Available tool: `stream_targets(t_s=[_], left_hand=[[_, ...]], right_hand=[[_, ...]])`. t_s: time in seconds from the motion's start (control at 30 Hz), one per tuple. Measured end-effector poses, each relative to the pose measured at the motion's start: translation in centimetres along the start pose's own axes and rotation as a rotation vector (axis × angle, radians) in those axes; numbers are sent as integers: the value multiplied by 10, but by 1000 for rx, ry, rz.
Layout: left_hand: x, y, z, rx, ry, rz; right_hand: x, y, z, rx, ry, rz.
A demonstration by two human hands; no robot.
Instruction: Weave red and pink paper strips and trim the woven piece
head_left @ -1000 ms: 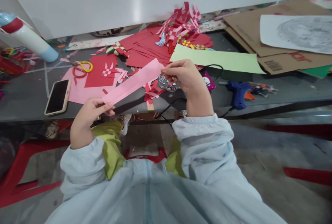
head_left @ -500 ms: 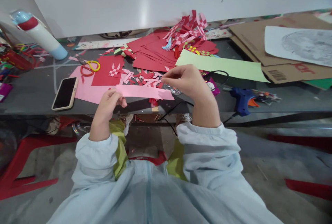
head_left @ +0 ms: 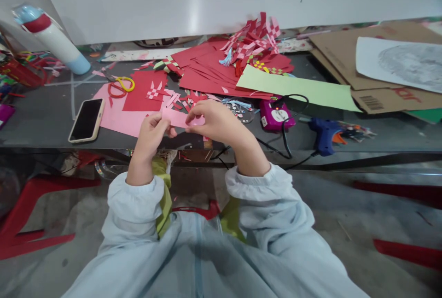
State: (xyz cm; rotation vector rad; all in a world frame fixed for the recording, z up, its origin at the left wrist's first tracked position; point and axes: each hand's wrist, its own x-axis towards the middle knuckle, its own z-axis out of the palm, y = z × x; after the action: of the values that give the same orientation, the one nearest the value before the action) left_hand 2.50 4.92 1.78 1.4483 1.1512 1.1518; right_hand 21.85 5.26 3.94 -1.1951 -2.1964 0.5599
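My left hand [head_left: 150, 136] pinches the left end of a pink paper strip [head_left: 175, 117] just above the table's front edge. At its other end, the thumb and fingers of my right hand [head_left: 216, 122] close on the strip, and that part looks bent over between them. Behind the strip lie small red and pink paper cuttings [head_left: 172, 99] and a little woven checkered piece [head_left: 154, 90]. Beneath my left hand's side is a larger pink sheet [head_left: 119, 120], with a red sheet [head_left: 140, 88] partly over it.
Scissors [head_left: 120, 87], a phone [head_left: 87, 120] and a bottle [head_left: 55, 40] are to the left. On the right are a purple box [head_left: 276, 114] with a black cable, a blue glue gun [head_left: 322, 136], a light green sheet [head_left: 300, 90] and cardboard [head_left: 331, 61]. Red sheets [head_left: 207, 70] lie behind.
My right hand has come left and down from above the cuttings onto the strip's right end. The strip's straight right end now looks bent into my fingers. My left hand keeps its hold.
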Motion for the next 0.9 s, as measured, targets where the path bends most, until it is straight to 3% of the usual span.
stream_targets(t_s=[0.6, 0.77, 0.9], left_hand=[[2, -8, -10, -164, 105, 156], [3, -9, -9, -205, 137, 169], [5, -13, -7, -166, 119, 177]], right_hand=[[8, -10, 24, 79, 56, -54], [7, -4, 19, 89, 213, -70], [2, -6, 4, 126, 219, -58]])
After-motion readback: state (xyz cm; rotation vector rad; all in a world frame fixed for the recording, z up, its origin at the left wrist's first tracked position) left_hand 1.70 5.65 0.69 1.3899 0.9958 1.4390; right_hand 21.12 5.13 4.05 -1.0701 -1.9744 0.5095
